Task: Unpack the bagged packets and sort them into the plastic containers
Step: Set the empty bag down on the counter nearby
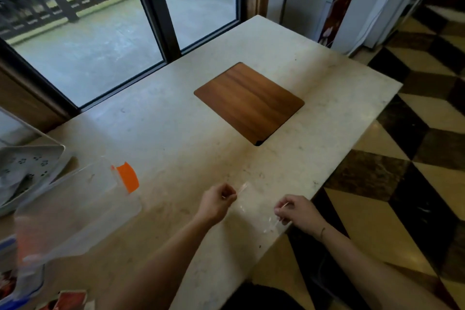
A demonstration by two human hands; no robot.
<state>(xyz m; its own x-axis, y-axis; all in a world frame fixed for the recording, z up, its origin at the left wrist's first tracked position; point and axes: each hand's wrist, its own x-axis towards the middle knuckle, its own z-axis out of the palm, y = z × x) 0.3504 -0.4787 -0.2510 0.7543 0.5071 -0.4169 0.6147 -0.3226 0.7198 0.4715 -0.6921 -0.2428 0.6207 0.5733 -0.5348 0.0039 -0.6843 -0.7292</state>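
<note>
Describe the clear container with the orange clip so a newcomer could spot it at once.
Start at the marble table and go to its left side, left of the left hand. The clear plastic container stands there, in front of a white tray. Its bright orange clip on the rim sets it apart.

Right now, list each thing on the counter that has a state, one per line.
clear plastic bag: flat on the counter, stretched between both hands, looks empty
left hand: pinches the bag's left edge
right hand: pinches the bag's right edge
clear container: empty, orange clasp flipped up
wooden panel: lies flush in the counter, closed
</note>
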